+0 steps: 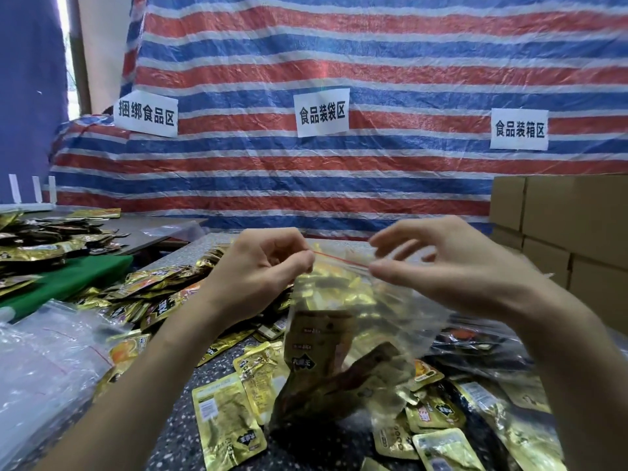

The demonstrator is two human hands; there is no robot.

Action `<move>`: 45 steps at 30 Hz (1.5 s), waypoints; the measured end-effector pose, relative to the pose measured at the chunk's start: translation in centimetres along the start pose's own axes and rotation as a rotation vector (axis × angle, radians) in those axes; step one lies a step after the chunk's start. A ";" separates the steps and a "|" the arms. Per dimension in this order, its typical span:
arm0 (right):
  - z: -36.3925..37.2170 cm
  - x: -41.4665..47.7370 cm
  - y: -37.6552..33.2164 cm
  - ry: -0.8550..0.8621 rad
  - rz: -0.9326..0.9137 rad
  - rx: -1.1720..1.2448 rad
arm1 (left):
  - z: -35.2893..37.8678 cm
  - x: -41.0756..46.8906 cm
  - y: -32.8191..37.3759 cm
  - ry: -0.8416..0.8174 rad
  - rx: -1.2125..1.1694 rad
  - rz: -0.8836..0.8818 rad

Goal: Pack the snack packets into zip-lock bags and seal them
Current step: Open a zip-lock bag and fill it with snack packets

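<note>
The striped tarp (373, 181) fills the background and hides whatever it drapes over. Below it, the speckled tabletop (176, 433) is mostly buried under loose gold snack packets (224, 419), and its edges are cut off by the frame. The stacked cardboard boxes (560, 226) run off the right side. At the lower left, a heap of clear empty bags (44, 351) is washed out by glare, so single bags cannot be told apart.

The zip-lock bag (356, 334) stands at the centre, between both hands and over the packets. Its mouth is up and its long axis is close to vertical. Its lower end is lost among the packets beneath it. Packets inside show through the film, but their print is blurred.

The right hand (452, 266) is smeared by motion. Its grip looks loosely spread, with the thumb at the seal's right end, and I cannot tell whether it pinches. The left hand (261, 266) has curled fingers, and its grip pinches the seal's left end. The red zip strip (339, 258) runs left to right and dips slightly toward the right.
</note>
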State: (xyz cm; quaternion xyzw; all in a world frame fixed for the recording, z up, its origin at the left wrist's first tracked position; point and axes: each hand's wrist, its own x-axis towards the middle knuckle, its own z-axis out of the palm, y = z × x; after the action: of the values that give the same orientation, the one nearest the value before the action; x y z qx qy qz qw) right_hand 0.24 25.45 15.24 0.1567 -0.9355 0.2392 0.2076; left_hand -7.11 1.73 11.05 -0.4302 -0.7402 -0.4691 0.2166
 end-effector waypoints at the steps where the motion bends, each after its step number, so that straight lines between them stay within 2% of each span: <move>1: 0.5 0.0 -1.0 0.018 -0.045 -0.019 | 0.2 0.0 0.3 -0.005 0.014 0.017; 4: 2.3 0.0 -3.2 0.090 -0.128 -0.061 | 0.8 -0.1 1.1 -0.016 0.054 0.066; 8: 3.0 0.1 -3.7 0.126 -0.133 -0.092 | 1.0 -0.1 1.5 -0.025 0.066 0.076; 14: 2.6 0.1 -3.0 0.065 -0.126 -0.100 | 1.1 -0.1 1.4 -0.087 0.009 0.084; 27: 2.4 0.6 -0.3 -0.137 -0.072 0.090 | 0.3 -0.2 0.1 -0.091 0.041 0.068; 35: 1.0 -0.1 3.4 -0.231 0.022 0.235 | -1.4 -0.4 -1.8 -0.015 -0.128 -0.042; 39: 0.0 -0.6 4.9 -0.235 0.051 0.332 | -2.3 -0.6 -2.2 0.039 -0.142 -0.054; 45: -0.4 -0.7 5.4 -0.255 0.085 0.395 | -2.2 -0.6 -2.4 0.025 -0.127 -0.076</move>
State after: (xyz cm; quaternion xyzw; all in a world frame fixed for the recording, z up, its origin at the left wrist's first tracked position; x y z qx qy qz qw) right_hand -1.21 30.31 13.15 0.1835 -0.8950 0.4043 0.0427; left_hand -8.98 -0.88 10.45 -0.4089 -0.7219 -0.5285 0.1801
